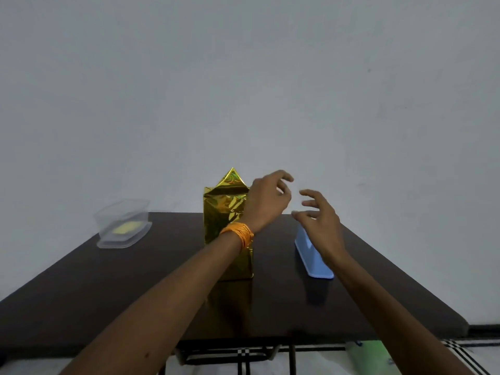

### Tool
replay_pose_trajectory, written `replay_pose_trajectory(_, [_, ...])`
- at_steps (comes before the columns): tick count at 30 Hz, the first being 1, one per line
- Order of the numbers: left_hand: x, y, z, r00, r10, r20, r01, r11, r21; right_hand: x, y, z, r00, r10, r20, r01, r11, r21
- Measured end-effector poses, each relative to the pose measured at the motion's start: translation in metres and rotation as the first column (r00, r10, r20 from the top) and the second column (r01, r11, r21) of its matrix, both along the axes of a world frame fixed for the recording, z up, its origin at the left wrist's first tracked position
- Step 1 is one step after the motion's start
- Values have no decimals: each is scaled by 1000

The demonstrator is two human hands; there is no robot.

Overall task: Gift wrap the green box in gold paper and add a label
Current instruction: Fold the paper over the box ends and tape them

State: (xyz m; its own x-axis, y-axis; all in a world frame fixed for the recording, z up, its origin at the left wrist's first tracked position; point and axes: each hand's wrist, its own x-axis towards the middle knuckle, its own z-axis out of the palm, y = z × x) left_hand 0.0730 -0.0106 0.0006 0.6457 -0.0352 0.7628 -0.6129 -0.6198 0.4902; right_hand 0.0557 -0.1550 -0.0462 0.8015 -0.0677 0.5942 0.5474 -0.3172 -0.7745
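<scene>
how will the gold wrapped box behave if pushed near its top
The gold-wrapped box stands tall on a narrow end, so it may tip rather than slide. Its surface looks glossy, likely slippery, and the peaked flap would probably crumple.

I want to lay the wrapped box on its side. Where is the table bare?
Bare table lies between the clear container and the gold box, and along the near edge. The gap is narrowest on the right, between the box and the blue object.

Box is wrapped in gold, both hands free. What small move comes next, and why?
Probably fold down the pointed flap at the top of the gold box with the left hand: it stands up unfolded, and that hand hovers empty beside it.
</scene>
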Motion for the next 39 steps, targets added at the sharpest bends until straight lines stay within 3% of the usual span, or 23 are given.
replay_pose_trajectory(6, [-25,76,46,970,127,210,-90,980,-176,16,48,37,961,269,58,-266,962,-57])
replay_pose_trajectory(9, [-23,115,35,985,146,92,-119,960,-254,23,70,48,936,346,63,-341,937,-83])
replay_pose_trajectory(12, [-18,137,11,993,53,-109,-78,969,-234,31,85,55,918,394,35,-390,917,-89])
replay_pose_trajectory(15, [-13,147,-8,975,-40,-219,0,984,-179,38,97,58,911,411,20,-409,910,-72])
replay_pose_trajectory(22, [-5,153,-18,976,-65,-206,43,993,-110,52,108,75,919,393,27,-391,919,-50])
replay_pose_trajectory(39, [10,146,-22,986,-57,-155,0,939,-344,81,122,61,907,373,-195,-379,925,7])
